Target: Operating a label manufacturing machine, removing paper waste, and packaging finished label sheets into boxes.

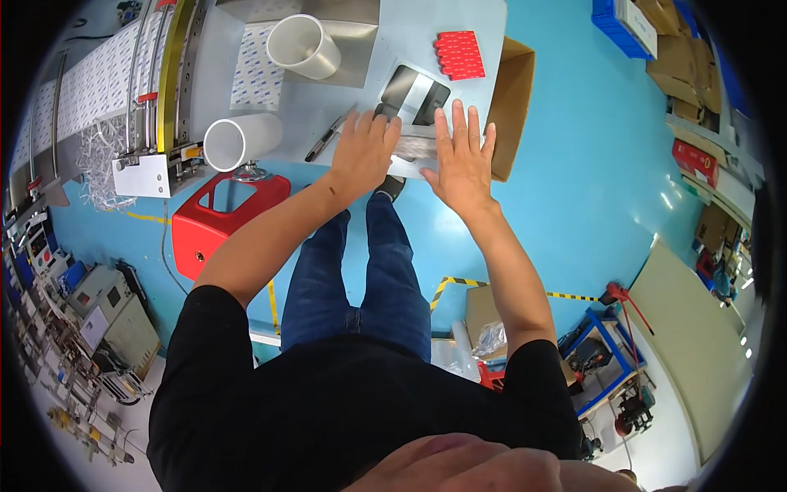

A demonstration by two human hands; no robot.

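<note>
So there's this greyish, see-through-looking strip [416,146] lying crosswise by the table's [443,16] near edge, ends partly hidden.

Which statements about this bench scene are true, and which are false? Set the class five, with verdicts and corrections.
1. A silvery-grey piece shows between the left hand and the right hand. True.
2. The right hand is clenched in a fist. False: its fingers are spread.
3. A red notched sheet lies right of a dark pen-like tool. True.
4. The pen-like tool lies right of the right hand. False: it lies left of the left hand.
5. An open cardboard box is beside the tabletop's right edge. True.
</note>
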